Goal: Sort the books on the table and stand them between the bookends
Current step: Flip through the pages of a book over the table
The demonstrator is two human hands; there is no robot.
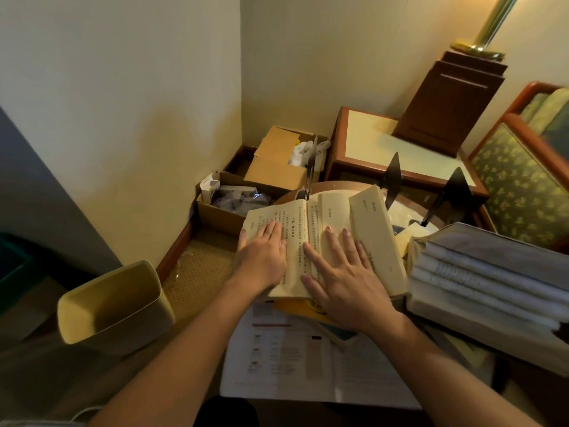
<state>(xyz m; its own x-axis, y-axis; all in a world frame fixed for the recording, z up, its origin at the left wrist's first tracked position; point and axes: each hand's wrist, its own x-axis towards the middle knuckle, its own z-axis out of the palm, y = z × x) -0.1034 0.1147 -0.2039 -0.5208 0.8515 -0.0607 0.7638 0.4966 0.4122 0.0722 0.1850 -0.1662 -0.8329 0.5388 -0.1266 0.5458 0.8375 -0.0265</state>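
Observation:
A yellowed open book (326, 217) with vertical print lies on the small round table (409, 204). My left hand (261, 257) presses flat on its left page. My right hand (341, 275) lies flat with spread fingers on its right page. A block of its pages (375, 235) stands raised at the right. Two black metal bookends (392, 177) (452, 195) stand upright at the table's far side. A tall stack of white-edged books (486, 285) sits to the right. A large open book with printed tables (304, 359) lies nearest me.
Open cardboard boxes (271, 167) (224, 204) sit on the floor in the corner behind the table. A beige waste bin (114, 306) stands at the left. A wooden side table (385, 143) with a dark lamp base (449, 103) is behind, and a patterned armchair (523, 180) is at the right.

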